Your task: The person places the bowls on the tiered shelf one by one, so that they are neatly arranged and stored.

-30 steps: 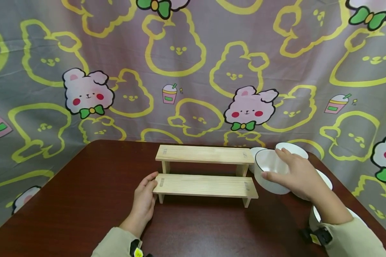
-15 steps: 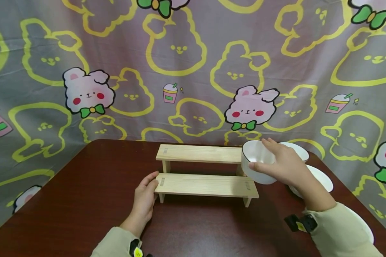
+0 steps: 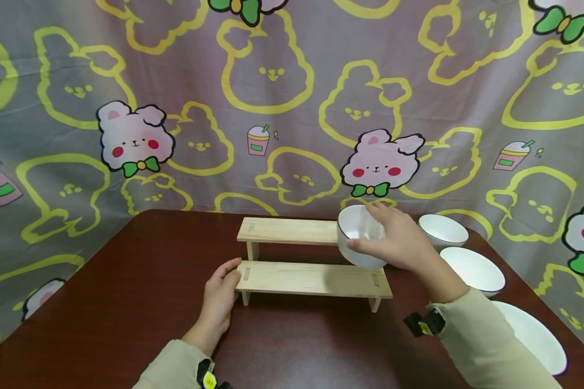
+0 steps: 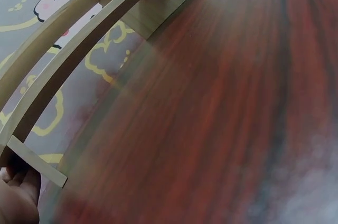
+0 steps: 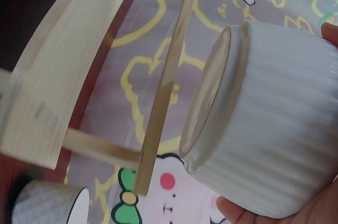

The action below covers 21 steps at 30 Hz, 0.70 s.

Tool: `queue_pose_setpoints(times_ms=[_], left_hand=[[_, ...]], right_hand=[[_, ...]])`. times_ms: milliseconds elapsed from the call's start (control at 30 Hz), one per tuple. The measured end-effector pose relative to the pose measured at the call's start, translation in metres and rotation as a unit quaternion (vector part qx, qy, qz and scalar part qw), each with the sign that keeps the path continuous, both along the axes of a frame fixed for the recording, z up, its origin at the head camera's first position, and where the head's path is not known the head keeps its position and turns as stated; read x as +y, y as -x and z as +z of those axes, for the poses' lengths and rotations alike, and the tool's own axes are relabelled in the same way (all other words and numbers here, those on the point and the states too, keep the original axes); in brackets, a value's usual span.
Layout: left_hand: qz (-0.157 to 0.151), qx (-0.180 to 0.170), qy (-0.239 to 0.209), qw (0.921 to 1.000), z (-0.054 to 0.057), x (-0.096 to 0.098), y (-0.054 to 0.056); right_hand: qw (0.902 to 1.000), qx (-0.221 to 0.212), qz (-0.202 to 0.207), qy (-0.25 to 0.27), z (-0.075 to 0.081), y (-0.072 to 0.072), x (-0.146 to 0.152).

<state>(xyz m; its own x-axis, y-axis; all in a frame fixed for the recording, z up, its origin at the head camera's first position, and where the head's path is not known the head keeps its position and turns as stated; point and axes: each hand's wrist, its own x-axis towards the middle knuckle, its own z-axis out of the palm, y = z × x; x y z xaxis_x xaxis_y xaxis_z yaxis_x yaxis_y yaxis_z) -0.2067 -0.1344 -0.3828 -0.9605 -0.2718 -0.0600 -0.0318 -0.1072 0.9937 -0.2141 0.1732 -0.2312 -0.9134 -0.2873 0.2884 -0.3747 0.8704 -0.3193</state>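
Observation:
A white bowl [image 3: 359,254] with a dark rim is held in my right hand [image 3: 401,237], raised above the right part of a two-tier wooden shelf [image 3: 297,278]. Thumb and fingers grip it from opposite sides, and its opening tilts toward the head camera. The right wrist view shows the bowl's ribbed side and foot ring [image 5: 274,118], apart from the wood. My left hand [image 3: 216,302] grips the left end of the lower board. In the left wrist view its fingers [image 4: 21,195] curl under the board beside a leg.
Along the table's right side stand a white bowl [image 3: 443,229], a wider white bowl [image 3: 474,268] and a large white dish [image 3: 530,335], partly covered by the right sleeve. Another white bowl [image 5: 47,205] shows near the shelf in the right wrist view. A patterned curtain [image 3: 292,124] hangs behind.
My right hand has carried the white bowl left and slightly up, from beside the shelf to above its right part. My left hand has stayed on the lower board.

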Motion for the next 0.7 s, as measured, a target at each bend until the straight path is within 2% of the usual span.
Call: queue_pose_setpoints(times_ms=[233, 433, 700], left_hand=[[0.004, 0.009, 0.039, 0.9992, 0.003, 0.000, -0.004], [0.011, 0.013, 0.055, 0.9984, 0.000, 0.000, -0.001], [0.019, 0.022, 0.073, 0.9969, 0.002, 0.001, -0.003]], right_hand=[[0.9996, 0.002, 0.022, 0.017, -0.001, 0.008, -0.015], [0.9991, 0.001, 0.036, 0.024, -0.001, 0.011, -0.026], [0.9976, 0.007, 0.060, 0.033, 0.000, 0.015, -0.046]])
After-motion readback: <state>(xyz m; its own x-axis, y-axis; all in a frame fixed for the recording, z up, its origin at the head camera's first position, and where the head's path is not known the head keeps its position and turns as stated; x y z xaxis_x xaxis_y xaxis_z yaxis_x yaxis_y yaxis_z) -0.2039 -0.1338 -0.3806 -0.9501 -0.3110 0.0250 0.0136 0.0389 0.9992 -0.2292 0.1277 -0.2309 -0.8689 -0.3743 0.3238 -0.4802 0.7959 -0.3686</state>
